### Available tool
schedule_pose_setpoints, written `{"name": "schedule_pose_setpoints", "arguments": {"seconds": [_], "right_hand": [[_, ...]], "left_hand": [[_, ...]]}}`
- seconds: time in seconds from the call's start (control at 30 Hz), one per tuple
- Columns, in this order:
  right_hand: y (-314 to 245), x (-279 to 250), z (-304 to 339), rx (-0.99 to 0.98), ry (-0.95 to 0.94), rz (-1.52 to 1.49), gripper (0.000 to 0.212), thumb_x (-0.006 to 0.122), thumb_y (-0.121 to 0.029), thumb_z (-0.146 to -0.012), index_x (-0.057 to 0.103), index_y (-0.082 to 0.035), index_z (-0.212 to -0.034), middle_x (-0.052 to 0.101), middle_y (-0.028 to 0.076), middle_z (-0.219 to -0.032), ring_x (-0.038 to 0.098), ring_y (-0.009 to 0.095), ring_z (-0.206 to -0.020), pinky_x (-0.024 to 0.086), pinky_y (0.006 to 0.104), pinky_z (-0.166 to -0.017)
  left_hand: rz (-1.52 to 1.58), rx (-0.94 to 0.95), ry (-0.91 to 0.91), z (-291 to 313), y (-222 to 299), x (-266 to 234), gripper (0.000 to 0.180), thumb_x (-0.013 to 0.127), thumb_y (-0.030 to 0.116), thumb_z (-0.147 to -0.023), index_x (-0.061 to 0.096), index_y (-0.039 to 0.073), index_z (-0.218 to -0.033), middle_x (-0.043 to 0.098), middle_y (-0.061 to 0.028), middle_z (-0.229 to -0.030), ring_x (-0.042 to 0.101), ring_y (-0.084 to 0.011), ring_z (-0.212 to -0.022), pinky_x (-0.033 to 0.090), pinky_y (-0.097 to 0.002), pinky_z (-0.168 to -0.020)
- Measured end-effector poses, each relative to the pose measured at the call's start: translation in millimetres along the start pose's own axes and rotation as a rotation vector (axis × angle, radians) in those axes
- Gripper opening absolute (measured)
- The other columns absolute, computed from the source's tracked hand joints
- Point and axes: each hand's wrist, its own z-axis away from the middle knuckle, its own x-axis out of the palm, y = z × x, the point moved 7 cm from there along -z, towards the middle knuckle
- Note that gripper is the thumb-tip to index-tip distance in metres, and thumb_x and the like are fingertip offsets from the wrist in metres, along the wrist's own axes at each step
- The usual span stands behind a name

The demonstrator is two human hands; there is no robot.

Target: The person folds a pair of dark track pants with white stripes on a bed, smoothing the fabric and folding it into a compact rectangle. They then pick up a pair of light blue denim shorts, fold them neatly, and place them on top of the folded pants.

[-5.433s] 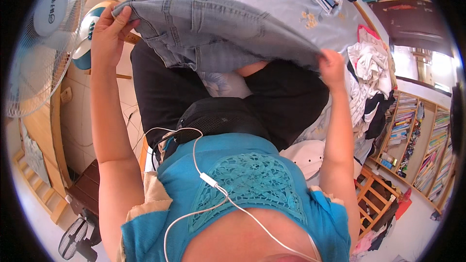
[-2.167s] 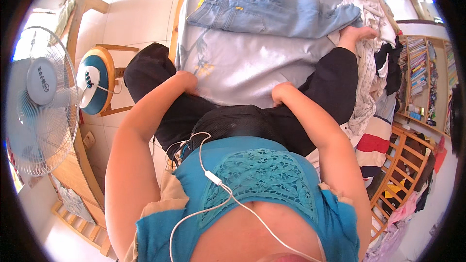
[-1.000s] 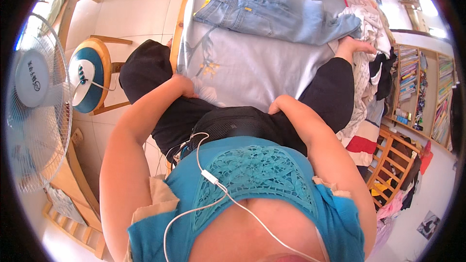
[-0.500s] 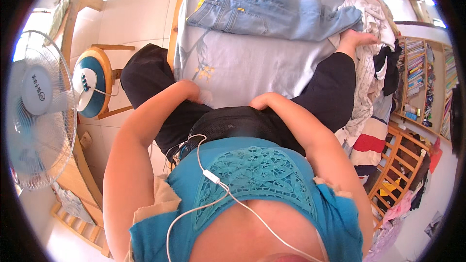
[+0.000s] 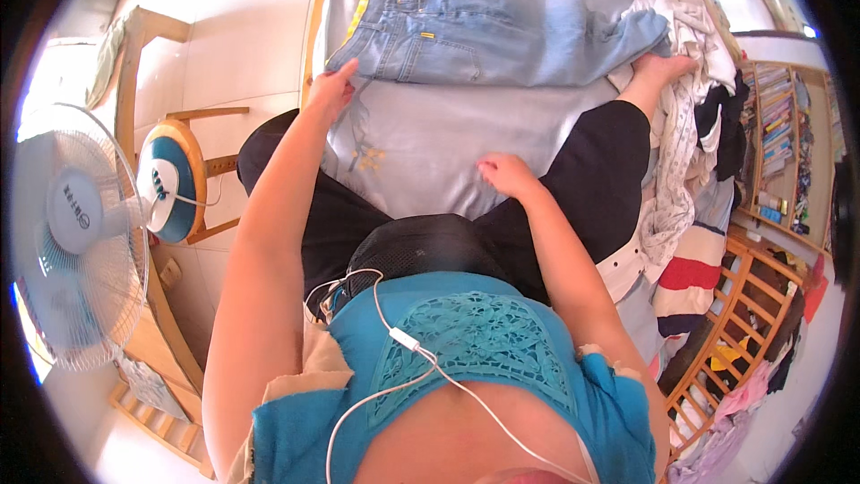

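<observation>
A pair of light blue jeans lies spread over a pale grey patterned sheet, its waistband with a yellow inner edge toward the left. My left hand is at the near corner of that waistband, fingers bent against the denim. Part of its grip is hidden from above. Low over the sheet between my legs is my right hand, with loosely curled fingers slightly apart and nothing in them. My bare foot rests beside the jeans' leg ends.
A white fan stands at the left, near a round stool with a blue and white seat. Rumpled clothes pile along the bed's right side. Beyond them are a bookshelf and a wooden rack. White earphone cord hangs across my chest.
My left hand has gone from my lap forward to the jeans' waistband. The right hand has moved off my waist and out over the sheet. The view has shifted slightly.
</observation>
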Motion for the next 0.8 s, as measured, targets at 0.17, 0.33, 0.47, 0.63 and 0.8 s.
{"name": "schedule_pose_setpoints", "arguments": {"seconds": [0.17,0.33,0.47,0.63,0.8], "right_hand": [[17.5,-18.2,-6.7,0.041,0.158,-0.240,0.024,0.054,-0.024,-0.085,0.063,-0.007,-0.100,0.065,0.009,-0.083,0.062,0.022,-0.074,0.048,0.0345,-0.068],[15.3,-13.5,-7.3,0.083,0.110,-0.365,0.022,0.054,-0.018,-0.086,0.061,-0.004,-0.101,0.064,0.005,-0.080,0.060,0.014,-0.072,0.048,0.0297,-0.066],[17.3,-13.6,-8.0,0.085,0.106,-0.391,0.022,0.054,-0.018,-0.087,0.061,-0.003,-0.101,0.064,0.006,-0.080,0.060,0.015,-0.071,0.048,0.0296,-0.065],[2.5,-12.9,-9.1,0.054,0.082,-0.383,0.022,0.054,-0.018,-0.087,0.061,-0.002,-0.101,0.064,0.006,-0.080,0.060,0.014,-0.071,0.048,0.0294,-0.065],[25.3,-9.8,-10.8,0.067,0.085,-0.465,0.023,0.055,-0.018,-0.087,0.060,-0.001,-0.101,0.064,0.006,-0.080,0.060,0.013,-0.069,0.049,0.0289,-0.065]], "left_hand": [[0.402,-0.105,-0.021,-16.4,19.0,41.6,0.035,0.070,0.029,-0.079,0.058,0.007,-0.103,0.060,-0.0061,-0.095,0.059,-0.0197,-0.084,0.050,-0.0323,-0.075],[0.433,-0.176,0.075,-25.3,13.1,43.3,0.028,0.069,0.017,-0.078,0.058,0.009,-0.103,0.061,-0.0059,-0.092,0.060,-0.0200,-0.078,0.052,-0.0318,-0.066],[0.376,-0.163,0.055,-23.5,13.0,43.2,0.029,0.070,0.010,-0.076,0.057,0.003,-0.101,0.062,-0.0084,-0.091,0.061,-0.0217,-0.076,0.052,-0.0321,-0.063],[0.518,0.076,0.011,-38.5,22.8,23.2,0.035,0.070,0.002,-0.073,0.053,0.000,-0.104,0.061,-0.0104,-0.091,0.062,-0.0225,-0.076,0.052,-0.0320,-0.062],[0.370,0.066,-0.175,33.4,3.5,10.3,0.055,0.072,0.001,-0.070,0.044,0.007,-0.118,0.057,-0.0079,-0.099,0.058,-0.0180,-0.085,0.049,-0.0309,-0.073]]}}
